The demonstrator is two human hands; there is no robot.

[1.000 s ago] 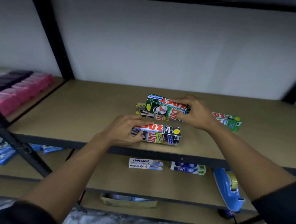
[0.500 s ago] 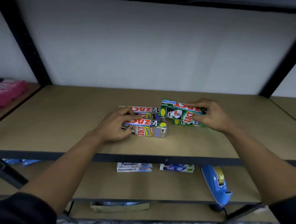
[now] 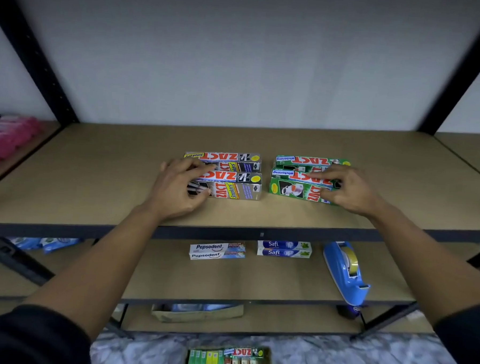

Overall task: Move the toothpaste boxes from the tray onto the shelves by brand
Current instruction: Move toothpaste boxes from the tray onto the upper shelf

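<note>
Two green boxes [image 3: 294,189] now sit apart from silver boxes [image 3: 238,190]; left hand [image 3: 177,189] grips silver, right hand [image 3: 349,190] green.

Glossy printed cardboard boxes [image 3: 234,187] — matt fibreboard shelf [image 3: 94,174].

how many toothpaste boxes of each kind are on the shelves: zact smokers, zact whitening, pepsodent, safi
Zact Smokers boxes: 2
Zact Whitening boxes: 2
Pepsodent boxes: 2
Safi boxes: 2
Total: 8
</note>
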